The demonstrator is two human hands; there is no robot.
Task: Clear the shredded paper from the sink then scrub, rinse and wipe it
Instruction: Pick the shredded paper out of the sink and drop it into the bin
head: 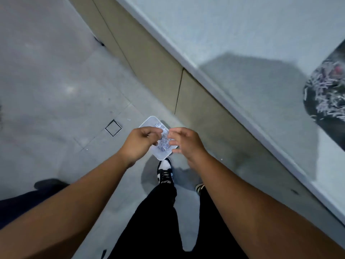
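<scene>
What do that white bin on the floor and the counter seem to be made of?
Bin: probably plastic; smooth, whitish, rounded corners, holding paper shreds. Counter: likely stone or a composite; pale grey, faintly speckled, with a soft sheen.

Bare forearms with no sleeves seen, left hand (139, 142) and right hand (184, 142) ungloved, black trousers (155, 221) worn, black-and-white laced sneakers (164, 172)

sink (334, 131): dark basin at the right edge, set in the counter, partly cut off
paper (324, 94): pale shreds heaped inside the sink
</scene>
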